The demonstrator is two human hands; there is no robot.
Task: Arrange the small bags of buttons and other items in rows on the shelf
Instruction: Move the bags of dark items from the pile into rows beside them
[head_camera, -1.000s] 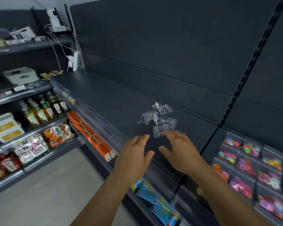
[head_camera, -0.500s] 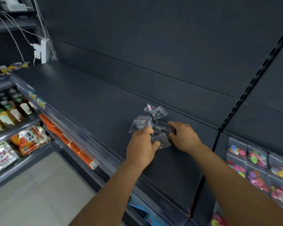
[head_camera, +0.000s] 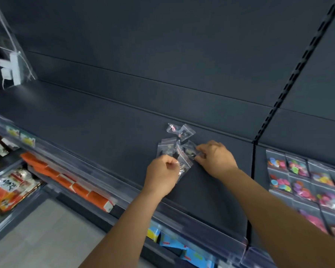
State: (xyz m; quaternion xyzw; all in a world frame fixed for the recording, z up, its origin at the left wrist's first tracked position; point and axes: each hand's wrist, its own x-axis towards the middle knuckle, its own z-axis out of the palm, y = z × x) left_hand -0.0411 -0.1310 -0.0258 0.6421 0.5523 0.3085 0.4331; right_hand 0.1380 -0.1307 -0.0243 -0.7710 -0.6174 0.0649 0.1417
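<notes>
- A small pile of clear little bags [head_camera: 179, 146] lies on the dark shelf [head_camera: 97, 130], close to the back wall [head_camera: 162, 45]
- The left hand [head_camera: 162, 175] is at the near left side of the pile. Its fingers are curled and they pinch one clear bag [head_camera: 184, 165] at its edge
- The right hand [head_camera: 216, 159] is at the right side of the pile. Its fingers are curled too, and they pinch another bag [head_camera: 190, 150] (what is inside is too blurry to tell)
- Two more bags [head_camera: 180, 130] lie just behind the hands, touching each other, and no hand touches them
- On the next shelf to the right, bags of bright buttons [head_camera: 298, 176] lie side by side in rows
- Below the shelf there are orange boxes [head_camera: 66, 180] in a line and blue packs [head_camera: 182, 246] lower down
- A white plug block [head_camera: 11, 69] with thin wires hangs at the far left
</notes>
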